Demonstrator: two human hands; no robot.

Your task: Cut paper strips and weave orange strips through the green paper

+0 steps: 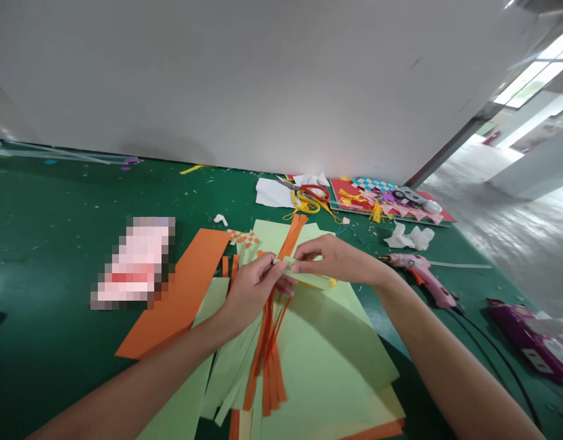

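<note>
Over a stack of pale green paper (327, 348), both hands meet at a folded pale green paper strip (316, 280) with a yellow edge. My left hand (251, 290) pinches its left end between thumb and fingers. From above, my right hand (330, 256) grips the same strip with bent fingers. Orange paper strips (272, 366) fan out beneath my left hand, and more orange strips (294, 235) stick out beyond my fingers. Loose pale green strips (233, 360) lie to the left of them. A small orange-and-white woven paper piece (245, 238) rests just beyond my left hand.
An orange sheet (185, 293) and a pixelated pink object (135, 263) lie left. Behind are red-handled scissors (314, 194), yellow scissors (304, 205) and coloured paper pieces (377, 195). A pink glue gun (425, 278), its cord and a purple power strip (533, 339) lie right. A grey wall (245, 79) borders the green table (57, 244).
</note>
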